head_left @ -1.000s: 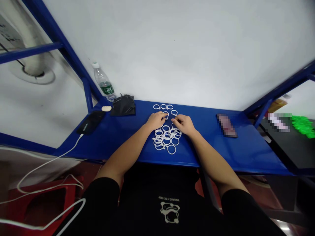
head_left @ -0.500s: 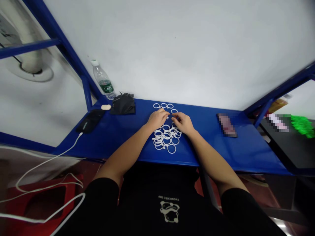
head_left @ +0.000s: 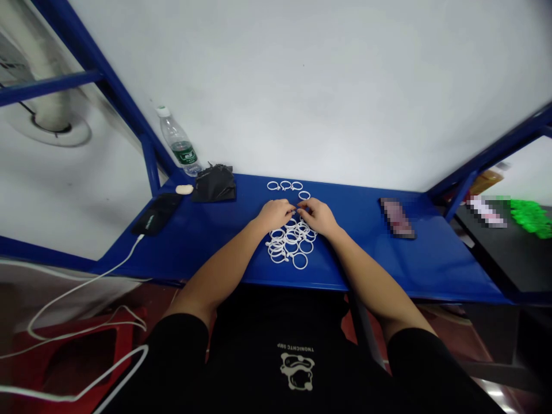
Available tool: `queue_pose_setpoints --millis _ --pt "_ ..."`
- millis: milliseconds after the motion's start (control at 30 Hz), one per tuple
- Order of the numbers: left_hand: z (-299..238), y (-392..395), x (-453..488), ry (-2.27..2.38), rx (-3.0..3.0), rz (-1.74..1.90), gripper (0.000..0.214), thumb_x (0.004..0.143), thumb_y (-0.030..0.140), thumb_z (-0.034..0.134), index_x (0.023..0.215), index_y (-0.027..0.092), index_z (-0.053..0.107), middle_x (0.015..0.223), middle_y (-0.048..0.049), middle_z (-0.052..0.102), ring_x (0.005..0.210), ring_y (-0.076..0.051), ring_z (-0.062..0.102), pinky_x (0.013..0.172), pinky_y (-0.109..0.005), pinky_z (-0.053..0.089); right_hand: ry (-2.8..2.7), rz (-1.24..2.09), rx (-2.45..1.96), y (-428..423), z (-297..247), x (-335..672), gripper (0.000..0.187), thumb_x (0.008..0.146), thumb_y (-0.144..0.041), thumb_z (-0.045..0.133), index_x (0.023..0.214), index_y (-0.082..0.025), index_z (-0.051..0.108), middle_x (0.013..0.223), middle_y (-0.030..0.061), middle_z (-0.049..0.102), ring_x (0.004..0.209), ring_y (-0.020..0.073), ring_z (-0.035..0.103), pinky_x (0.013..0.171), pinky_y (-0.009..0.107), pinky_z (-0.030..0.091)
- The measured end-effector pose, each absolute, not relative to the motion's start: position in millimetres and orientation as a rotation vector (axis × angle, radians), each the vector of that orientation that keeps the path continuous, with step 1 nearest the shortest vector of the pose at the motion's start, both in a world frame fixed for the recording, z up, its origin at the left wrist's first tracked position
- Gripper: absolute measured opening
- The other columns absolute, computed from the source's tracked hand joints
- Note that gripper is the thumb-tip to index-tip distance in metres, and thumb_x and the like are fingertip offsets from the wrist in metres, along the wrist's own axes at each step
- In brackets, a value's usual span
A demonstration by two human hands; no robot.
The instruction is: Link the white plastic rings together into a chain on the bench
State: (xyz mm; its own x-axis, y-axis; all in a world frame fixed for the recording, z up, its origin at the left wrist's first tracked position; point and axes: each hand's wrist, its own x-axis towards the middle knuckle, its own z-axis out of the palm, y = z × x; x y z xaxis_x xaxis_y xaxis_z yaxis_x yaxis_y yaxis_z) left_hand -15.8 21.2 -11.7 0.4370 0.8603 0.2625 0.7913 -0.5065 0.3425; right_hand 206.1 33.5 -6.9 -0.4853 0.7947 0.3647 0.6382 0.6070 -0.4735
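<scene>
Over the blue tabletop my left hand (head_left: pixel 276 214) is closed, its fingertips pinched on a small white piece that looks like part of a white ring; most of it is hidden by the fingers. Close beside it, my right hand (head_left: pixel 318 217) has its thumb and fingers curled together. What lies between them is too small to make out. Just below both hands is a loose pile of thin white rings (head_left: pixel 291 246) with small knobs, several overlapping. Beyond the hands, a row of white rings (head_left: pixel 285 185) lies near the wall, and a single white ring (head_left: pixel 304 195) sits above my right hand.
A water bottle (head_left: pixel 181 146) and a black plastic bag (head_left: pixel 214 184) stand at the back left. Nearby are a pale oval piece (head_left: pixel 184 189) and a black power bank (head_left: pixel 156 214) with a white cable. A blurred-out phone-like object (head_left: pixel 397 218) lies on the right.
Both hands have drawn slightly toward me, nearer the pile, and my left fingers have lowered. The rings in the back row stay in place.
</scene>
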Motion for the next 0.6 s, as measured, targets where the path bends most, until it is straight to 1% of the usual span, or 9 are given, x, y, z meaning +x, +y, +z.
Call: queue_pose_setpoints --millis 67,133,233,300,433,600 --pt "-11.8 21.5 -15.0 1.455 2.490 0.689 0.021 0.100 0.019 0.066 0.105 0.025 0.085 0.104 -0.0067 0.078 0.092 -0.023 0.073 0.083 -0.035 0.056 -2.286 0.368 -1.129 33.5 -6.9 205.7 0.021 0.101 -0.031 0.066 0.115 -0.021 0.078 0.104 0.0095 0.078 0.094 0.0255 0.071 0.084 0.037 0.055" --pt "-11.5 22.2 -14.0 1.432 2.446 0.860 0.018 0.100 0.019 0.068 0.106 0.024 0.084 0.104 -0.0059 0.079 0.088 -0.021 0.072 0.083 -0.034 0.057 -2.288 0.359 -1.118 34.1 -7.3 205.6 0.021 0.102 -0.031 0.066 0.116 -0.022 0.078 0.102 0.0092 0.078 0.094 0.0256 0.071 0.085 0.037 0.055" --pt "-10.0 21.8 -11.9 1.370 2.392 1.145 0.013 0.099 0.018 0.071 0.105 0.022 0.083 0.101 -0.0047 0.079 0.080 -0.017 0.071 0.081 -0.031 0.057 -2.273 0.347 -1.051 34.8 -7.6 206.0 0.021 0.105 -0.032 0.063 0.115 -0.022 0.078 0.100 0.0090 0.078 0.093 0.0254 0.071 0.085 0.037 0.054" --pt "-8.8 20.3 -10.2 1.319 2.383 1.260 0.011 0.099 0.019 0.073 0.104 0.021 0.083 0.098 -0.0040 0.079 0.079 -0.016 0.071 0.079 -0.031 0.057 -2.253 0.341 -0.986 34.5 -7.4 206.7 0.022 0.108 -0.034 0.059 0.113 -0.023 0.078 0.098 0.0089 0.078 0.092 0.0250 0.071 0.085 0.037 0.054" --pt "-7.5 17.4 -7.9 1.253 2.373 1.299 0.008 0.101 0.020 0.074 0.104 0.022 0.082 0.098 -0.0040 0.080 0.084 -0.016 0.074 0.081 -0.030 0.059 -2.227 0.341 -0.881 33.0 -5.7 209.3 0.027 0.111 -0.038 0.054 0.110 -0.025 0.078 0.096 0.0080 0.077 0.090 0.0240 0.071 0.083 0.036 0.055" --pt "-6.3 18.1 -8.3 1.218 2.328 1.286 0.009 0.102 0.021 0.072 0.101 0.021 0.081 0.100 -0.0046 0.081 0.088 -0.017 0.075 0.084 -0.031 0.060 -2.247 0.310 -0.807 29.5 -2.9 210.9 0.028 0.112 -0.038 0.052 0.106 -0.024 0.076 0.095 0.0081 0.076 0.090 0.0235 0.070 0.083 0.036 0.054"
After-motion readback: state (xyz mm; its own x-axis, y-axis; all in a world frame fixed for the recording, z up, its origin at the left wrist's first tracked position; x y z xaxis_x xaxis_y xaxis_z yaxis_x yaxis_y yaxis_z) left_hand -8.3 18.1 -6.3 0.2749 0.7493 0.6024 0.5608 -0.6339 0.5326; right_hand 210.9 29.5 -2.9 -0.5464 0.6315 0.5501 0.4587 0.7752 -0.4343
